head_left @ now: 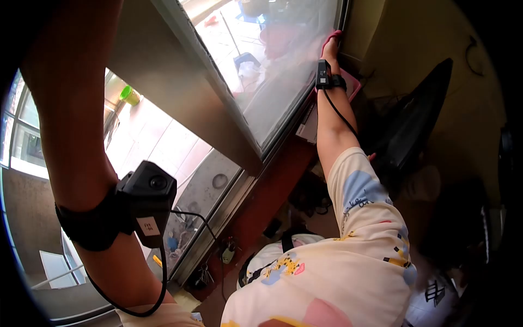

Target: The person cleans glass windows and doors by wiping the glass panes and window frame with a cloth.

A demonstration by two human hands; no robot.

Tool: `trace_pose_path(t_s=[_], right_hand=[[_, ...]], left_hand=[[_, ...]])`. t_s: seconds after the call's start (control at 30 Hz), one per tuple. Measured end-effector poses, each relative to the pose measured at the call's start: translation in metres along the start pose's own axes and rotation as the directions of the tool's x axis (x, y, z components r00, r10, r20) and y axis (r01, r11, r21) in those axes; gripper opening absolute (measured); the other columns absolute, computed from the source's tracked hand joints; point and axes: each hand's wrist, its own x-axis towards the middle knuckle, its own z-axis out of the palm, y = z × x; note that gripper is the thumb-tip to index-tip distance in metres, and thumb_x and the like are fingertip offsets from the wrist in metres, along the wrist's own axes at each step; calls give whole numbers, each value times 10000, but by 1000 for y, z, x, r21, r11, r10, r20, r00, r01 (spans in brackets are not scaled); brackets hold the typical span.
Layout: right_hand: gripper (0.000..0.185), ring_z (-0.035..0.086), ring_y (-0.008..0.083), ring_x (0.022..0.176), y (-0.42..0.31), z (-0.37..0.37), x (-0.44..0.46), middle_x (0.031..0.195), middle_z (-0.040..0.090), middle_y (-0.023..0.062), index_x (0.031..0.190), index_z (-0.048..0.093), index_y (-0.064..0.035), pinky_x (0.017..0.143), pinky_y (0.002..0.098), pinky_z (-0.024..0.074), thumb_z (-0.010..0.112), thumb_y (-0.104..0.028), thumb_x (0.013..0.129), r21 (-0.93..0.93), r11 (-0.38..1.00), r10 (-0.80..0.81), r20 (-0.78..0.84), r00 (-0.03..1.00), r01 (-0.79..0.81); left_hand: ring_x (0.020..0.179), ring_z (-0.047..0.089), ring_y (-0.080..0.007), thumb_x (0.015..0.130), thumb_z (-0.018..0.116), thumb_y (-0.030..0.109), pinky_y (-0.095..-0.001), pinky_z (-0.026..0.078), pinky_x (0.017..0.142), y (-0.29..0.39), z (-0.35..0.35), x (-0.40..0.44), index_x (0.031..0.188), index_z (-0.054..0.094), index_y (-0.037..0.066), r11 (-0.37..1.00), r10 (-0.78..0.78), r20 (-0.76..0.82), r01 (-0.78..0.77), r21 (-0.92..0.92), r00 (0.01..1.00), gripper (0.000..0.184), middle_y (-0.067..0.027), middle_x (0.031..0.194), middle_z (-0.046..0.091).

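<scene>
My right arm reaches up to the far edge of a sliding window's glass pane (272, 71). There my right hand (330, 50) is closed on a pink cloth (330, 37) against the edge of the glass; most of the fingers are hidden. The pane looks hazy and streaked. My left arm rises along the left side, past the wide metal window frame (185, 76), and my left hand lies beyond the top of the view. A black camera (150, 199) is strapped to the left arm, and a smaller black device (323, 74) sits on the right wrist.
Cables hang from both strapped devices. Below the pane runs a reddish-brown ledge (283, 174) with keys (229, 252) on it. A pink container (353, 86) and a large black panel (414, 120) stand at right. A green cup (129, 95) is outside.
</scene>
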Motion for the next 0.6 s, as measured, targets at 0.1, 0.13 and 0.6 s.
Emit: trace_pose_path(t_s=[0.1, 0.13, 0.6], right_hand=[[505, 267, 228, 1375, -60, 2, -112, 1498, 264, 138, 1416, 276, 22, 1118, 302, 191, 331, -236, 985, 10, 999, -41, 5, 999, 41], [527, 235, 269, 1384, -76, -3, -162, 1499, 231, 185, 1414, 258, 44, 1131, 326, 167, 331, -261, 991, -68, 990, -120, 93, 988, 127], [516, 181, 251, 1402, -83, -22, -165, 1516, 184, 166, 1432, 217, 19, 1141, 323, 132, 325, -224, 991, -121, 972, -162, 264, 951, 199]], left_hand=[[1260, 441, -269, 918, 516, 350, -473, 275, 1083, -1, -11, -7, 1286, 493, 88, 1000, -19, 43, 20, -11, 999, 452, -115, 1331, 498], [1261, 440, -268, 918, 515, 351, -472, 275, 1083, -1, -14, -10, 1287, 492, 88, 999, -28, 59, 29, -16, 998, 454, -115, 1333, 497], [1274, 427, -264, 919, 509, 368, -468, 271, 1085, 7, -46, -54, 1307, 473, 86, 998, -61, 190, 61, 8, 980, 481, -112, 1352, 481]])
